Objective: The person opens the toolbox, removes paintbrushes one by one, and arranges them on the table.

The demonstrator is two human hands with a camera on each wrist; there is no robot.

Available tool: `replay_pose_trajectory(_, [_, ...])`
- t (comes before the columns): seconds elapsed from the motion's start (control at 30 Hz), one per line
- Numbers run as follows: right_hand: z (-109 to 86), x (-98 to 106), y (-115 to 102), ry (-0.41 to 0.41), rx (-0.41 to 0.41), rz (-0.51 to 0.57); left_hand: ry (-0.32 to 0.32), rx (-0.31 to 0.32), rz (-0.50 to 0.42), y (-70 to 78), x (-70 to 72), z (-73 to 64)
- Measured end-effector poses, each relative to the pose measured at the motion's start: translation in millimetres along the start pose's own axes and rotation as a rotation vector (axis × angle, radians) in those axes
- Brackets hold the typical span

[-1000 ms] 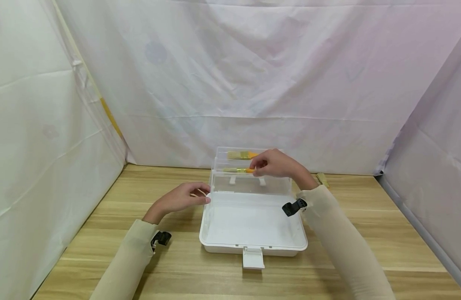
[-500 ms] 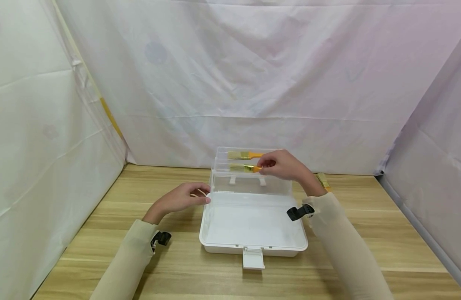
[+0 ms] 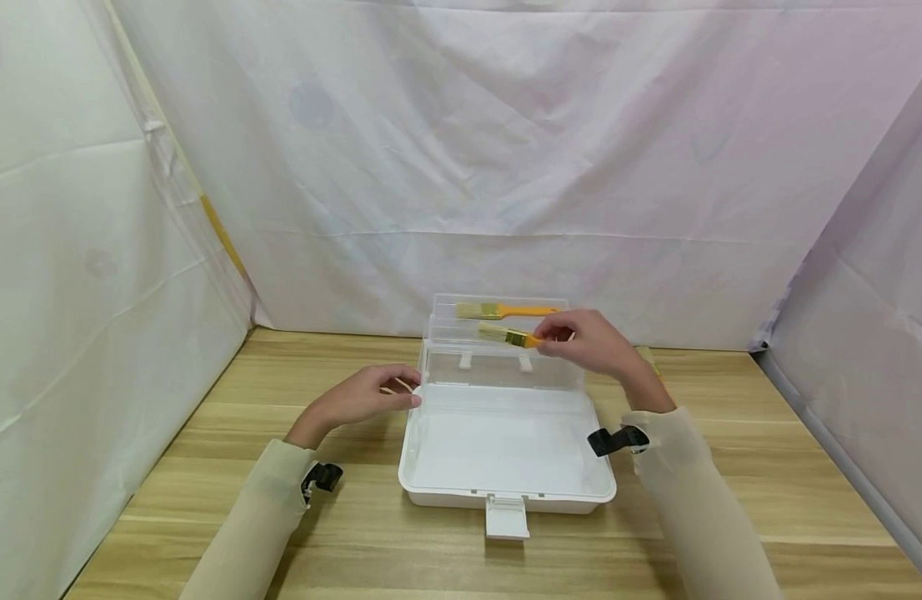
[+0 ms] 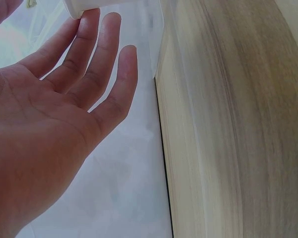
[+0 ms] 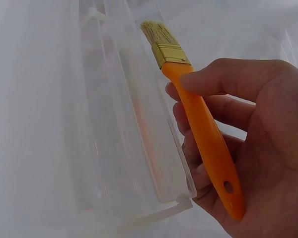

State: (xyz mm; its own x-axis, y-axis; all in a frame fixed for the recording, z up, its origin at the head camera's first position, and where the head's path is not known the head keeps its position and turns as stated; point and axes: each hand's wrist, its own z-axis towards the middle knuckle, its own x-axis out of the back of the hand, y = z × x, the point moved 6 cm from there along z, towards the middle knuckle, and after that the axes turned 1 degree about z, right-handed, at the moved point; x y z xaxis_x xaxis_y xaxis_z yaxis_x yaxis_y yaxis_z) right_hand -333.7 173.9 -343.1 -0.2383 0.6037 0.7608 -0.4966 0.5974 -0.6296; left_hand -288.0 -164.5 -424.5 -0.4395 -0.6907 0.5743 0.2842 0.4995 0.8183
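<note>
My right hand (image 3: 588,337) pinches a flat paintbrush (image 3: 515,337) by its orange handle, thumb on one side and fingers on the other. In the right wrist view, the brush's pale bristles and gold ferrule point up and left, beside a clear tray (image 5: 174,173). A white storage box (image 3: 506,446) stands open on the table, its clear stepped trays (image 3: 448,332) raised at the back. Another orange-handled paintbrush (image 3: 498,311) lies in the upper tray. At the box's left side, my left hand (image 3: 359,394) rests its loosely bent fingers against the edge.
Partly hidden behind my right wrist, one more paintbrush (image 3: 648,358) lies on the wooden table (image 3: 769,467). The box's white latch (image 3: 506,518) hangs out over the table at the front. White cloth (image 3: 506,167) encloses the back and sides.
My right hand has drawn the paintbrush rightward and slightly toward me from the lower tray, and the brush now tilts. The upper brush shows more of its handle. My left hand stays put.
</note>
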Motion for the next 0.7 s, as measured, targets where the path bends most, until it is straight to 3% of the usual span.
replay_pose_trajectory(0.7, [-36.2,17,15,0.111,-0.012,0.023,0.001,0.005,0.010,0.0,0.6,-0.3])
